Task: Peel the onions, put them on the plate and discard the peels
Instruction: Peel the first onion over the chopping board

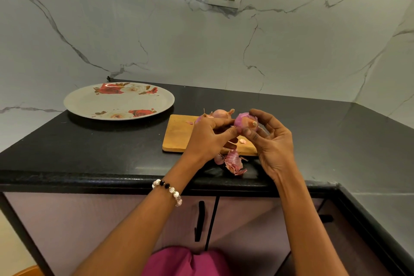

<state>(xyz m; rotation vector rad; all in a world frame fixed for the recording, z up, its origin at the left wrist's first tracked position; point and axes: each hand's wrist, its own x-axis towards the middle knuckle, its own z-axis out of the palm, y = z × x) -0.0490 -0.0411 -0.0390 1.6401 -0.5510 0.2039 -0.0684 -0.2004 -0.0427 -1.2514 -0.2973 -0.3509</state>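
Gripping onion (244, 122) in my right hand (272, 141), frame centre-right; my left hand (210, 139) pinching peel at its left side, stem end pointing toward me.

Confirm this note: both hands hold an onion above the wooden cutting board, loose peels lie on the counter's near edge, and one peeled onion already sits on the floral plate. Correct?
Not quite. The head view shows the floral plate bare: no onion sits on it yet. The rest holds: the left hand and right hand hold an onion above the wooden cutting board, and loose peels lie near the counter's edge.
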